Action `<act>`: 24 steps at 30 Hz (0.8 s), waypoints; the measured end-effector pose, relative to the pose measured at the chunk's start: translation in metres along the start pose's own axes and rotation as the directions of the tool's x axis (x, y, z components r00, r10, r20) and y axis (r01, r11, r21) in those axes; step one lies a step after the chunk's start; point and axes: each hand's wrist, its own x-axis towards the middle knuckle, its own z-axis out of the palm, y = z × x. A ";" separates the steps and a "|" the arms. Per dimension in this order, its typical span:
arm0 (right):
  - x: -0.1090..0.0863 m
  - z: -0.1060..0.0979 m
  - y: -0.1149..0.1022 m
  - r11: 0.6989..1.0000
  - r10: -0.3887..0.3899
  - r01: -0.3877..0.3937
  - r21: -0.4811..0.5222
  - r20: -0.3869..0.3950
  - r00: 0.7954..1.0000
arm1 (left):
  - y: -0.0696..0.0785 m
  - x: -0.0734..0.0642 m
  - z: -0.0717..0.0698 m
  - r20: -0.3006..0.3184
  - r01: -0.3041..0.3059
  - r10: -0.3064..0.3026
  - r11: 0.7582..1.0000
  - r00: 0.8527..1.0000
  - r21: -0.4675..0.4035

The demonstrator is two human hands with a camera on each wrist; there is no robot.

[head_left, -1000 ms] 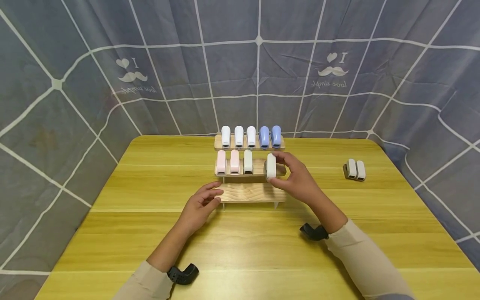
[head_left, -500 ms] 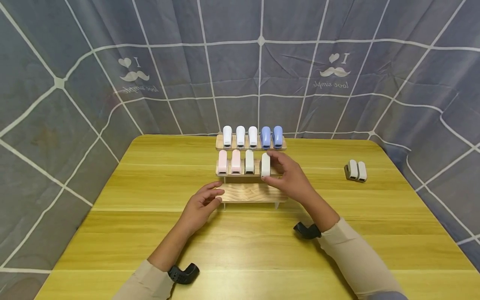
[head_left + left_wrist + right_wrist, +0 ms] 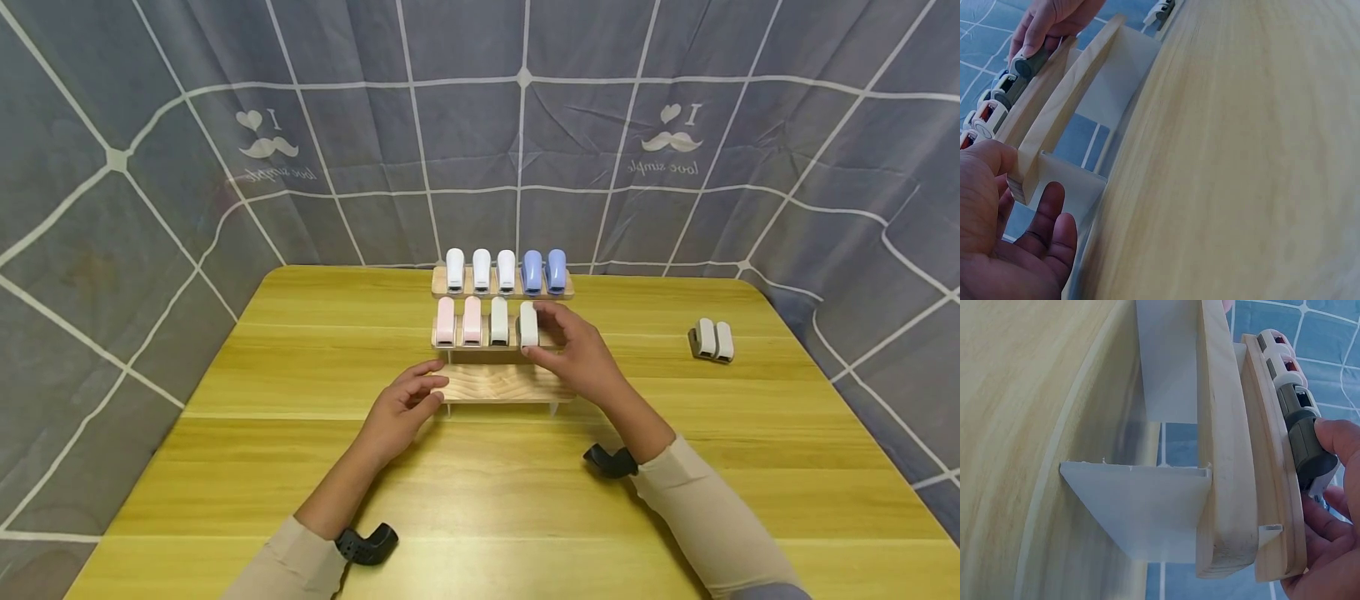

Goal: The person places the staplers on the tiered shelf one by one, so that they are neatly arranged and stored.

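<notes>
A tiered wooden display stand (image 3: 498, 382) bears several mini staplers. My right hand (image 3: 585, 354) holds a white-and-grey mini stapler (image 3: 528, 323) on the middle tier, thumb in front and fingers at its far side. In the right wrist view its dark grey base (image 3: 1311, 450) is against the tier, beside a like stapler. My left hand (image 3: 397, 412) holds the left end of the lowest tier; in the left wrist view the thumb touches the board's end (image 3: 1022, 178), other fingers curve loosely below. Two pink staplers (image 3: 458, 321) and a pale grey-green one (image 3: 498, 321) stand left of the held one.
White staplers (image 3: 481, 271) and two blue ones (image 3: 543, 272) line the top tier. Two more white-and-grey staplers (image 3: 713, 340) lie at the right of the wooden table (image 3: 300, 367). A grey curtain (image 3: 465, 142) with white lines hangs behind and at both sides.
My right hand has moved left along the middle tier with the stapler, bringing it beside the pale grey-green one and down against the tier. The left hand has stayed put.
</notes>
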 end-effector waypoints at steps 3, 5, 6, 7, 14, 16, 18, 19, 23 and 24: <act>0.000 0.001 0.000 1.000 0.002 -0.002 -0.011 -0.010 1.000 | 0.000 0.000 0.000 0.001 -0.002 0.002 1.000 1.000 0.002; 0.000 0.001 -0.001 1.000 0.002 -0.002 -0.011 -0.011 1.000 | 0.000 0.000 0.000 0.001 -0.002 0.002 1.000 1.000 0.002; 0.000 0.001 -0.001 1.000 0.002 -0.003 -0.009 -0.011 1.000 | 0.000 0.000 0.000 0.000 -0.003 0.003 1.000 1.000 0.002; 0.000 0.002 -0.001 1.000 0.003 -0.003 -0.004 -0.011 1.000 | 0.000 0.000 0.000 -0.001 -0.003 0.003 1.000 1.000 0.002; 0.000 0.004 0.000 1.000 -0.003 0.003 -0.007 -0.027 1.000 | 0.000 0.000 0.000 -0.008 0.003 -0.003 1.000 1.000 -0.008; -0.001 0.005 0.000 1.000 -0.005 0.005 -0.009 -0.034 0.999 | 0.000 0.000 0.000 -0.008 0.005 -0.005 1.000 1.000 -0.009; -0.001 0.006 0.001 1.000 -0.005 0.004 -0.009 -0.040 0.999 | 0.000 0.000 0.000 -0.007 0.006 -0.006 1.000 1.000 -0.006; -0.001 0.006 0.001 1.000 -0.006 0.006 -0.013 -0.044 0.999 | 0.000 0.001 0.000 -0.007 0.005 -0.005 1.000 1.000 -0.005; -0.001 0.007 0.002 0.999 -0.020 0.018 -0.033 -0.060 0.998 | 0.000 0.001 0.000 -0.006 0.001 -0.001 1.000 1.000 -0.006; -0.001 0.007 0.002 0.999 -0.022 0.020 -0.036 -0.062 0.998 | 0.000 0.001 0.000 -0.006 0.000 0.000 1.000 1.000 -0.009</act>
